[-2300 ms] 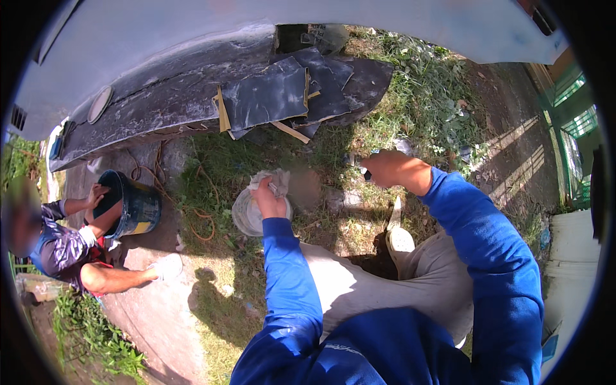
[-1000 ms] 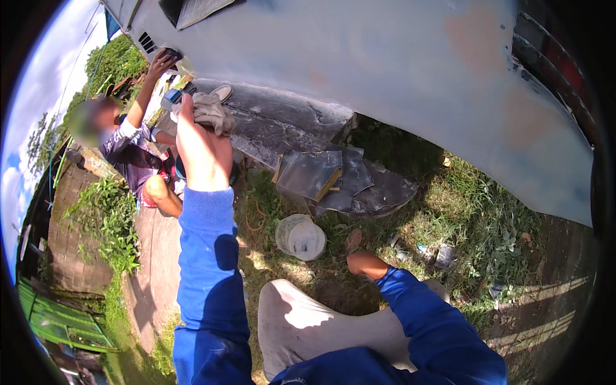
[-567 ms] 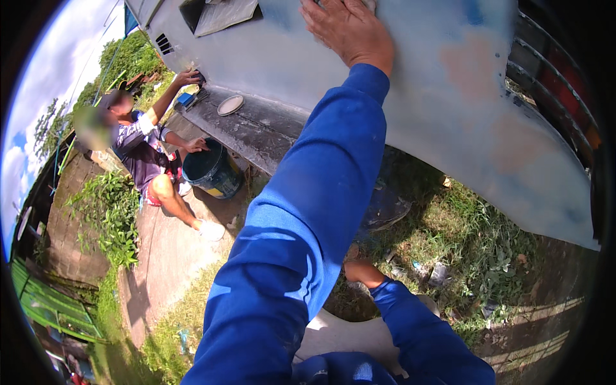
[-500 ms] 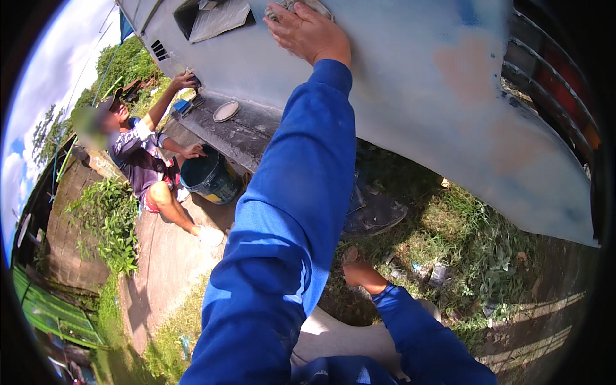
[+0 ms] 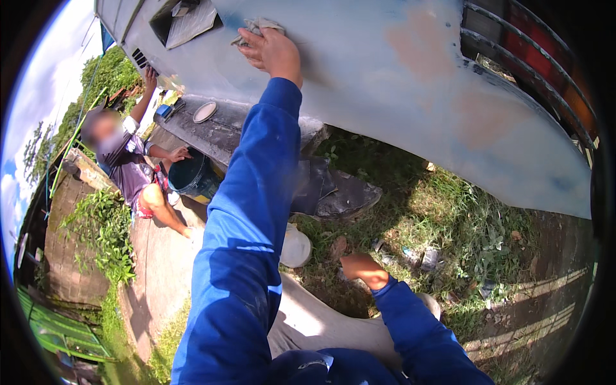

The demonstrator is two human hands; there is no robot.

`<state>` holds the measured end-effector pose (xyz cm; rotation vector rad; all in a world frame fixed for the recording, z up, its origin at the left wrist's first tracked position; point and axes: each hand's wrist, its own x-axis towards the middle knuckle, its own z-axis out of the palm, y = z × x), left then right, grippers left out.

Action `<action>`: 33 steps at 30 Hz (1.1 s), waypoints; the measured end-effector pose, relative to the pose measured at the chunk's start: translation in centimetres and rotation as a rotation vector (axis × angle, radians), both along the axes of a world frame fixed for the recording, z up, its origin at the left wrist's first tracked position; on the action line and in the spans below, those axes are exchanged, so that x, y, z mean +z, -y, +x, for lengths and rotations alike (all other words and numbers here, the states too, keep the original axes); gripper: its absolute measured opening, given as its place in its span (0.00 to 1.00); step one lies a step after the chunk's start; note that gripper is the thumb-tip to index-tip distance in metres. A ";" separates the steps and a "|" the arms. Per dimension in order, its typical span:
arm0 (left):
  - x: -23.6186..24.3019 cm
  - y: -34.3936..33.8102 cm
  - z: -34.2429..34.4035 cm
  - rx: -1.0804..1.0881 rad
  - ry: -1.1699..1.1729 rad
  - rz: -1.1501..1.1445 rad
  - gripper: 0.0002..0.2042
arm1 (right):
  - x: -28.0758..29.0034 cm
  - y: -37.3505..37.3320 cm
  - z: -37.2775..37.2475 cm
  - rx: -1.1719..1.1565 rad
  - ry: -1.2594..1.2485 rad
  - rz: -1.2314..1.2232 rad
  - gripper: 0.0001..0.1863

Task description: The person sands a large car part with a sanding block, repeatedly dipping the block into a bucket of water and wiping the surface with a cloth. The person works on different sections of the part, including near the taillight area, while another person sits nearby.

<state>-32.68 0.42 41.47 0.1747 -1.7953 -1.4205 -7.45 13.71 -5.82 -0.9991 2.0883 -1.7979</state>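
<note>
**Panel work looks unfinished**

Fingers of the left hand (image 5: 274,54) clasp a grey rag (image 5: 262,24) against a pale grey panel (image 5: 340,64); the lowered right hand's (image 5: 364,268) grip cannot be told. Brown patches (image 5: 427,42) lie beyond the rag, with no clear line between wiped and unwiped surface. A whitish pail (image 5: 297,248) stands below.

Outdoor yard (image 5: 154,276) (grass (image 5: 446,215); open sky (image 5: 61,58))

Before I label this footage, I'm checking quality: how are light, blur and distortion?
Head view: sun glares on the trousers, shadow patches the left sleeve; head view: fisheye bends edges near the black rim; head view: co-worker's head smeared, left hand and cloth fairly clear.
</note>
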 end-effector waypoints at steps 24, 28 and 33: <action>-12.0 7.7 -3.6 0.151 0.230 0.509 0.29 | 6.7 4.9 0.2 0.039 -0.035 0.833 0.17; -12.6 -8.0 2.4 0.159 0.276 0.310 0.30 | 4.9 2.7 -2.4 0.024 0.009 0.637 0.19; -16.7 -18.9 8.9 0.102 0.257 0.347 0.34 | 6.6 3.7 0.4 0.009 0.145 0.527 0.20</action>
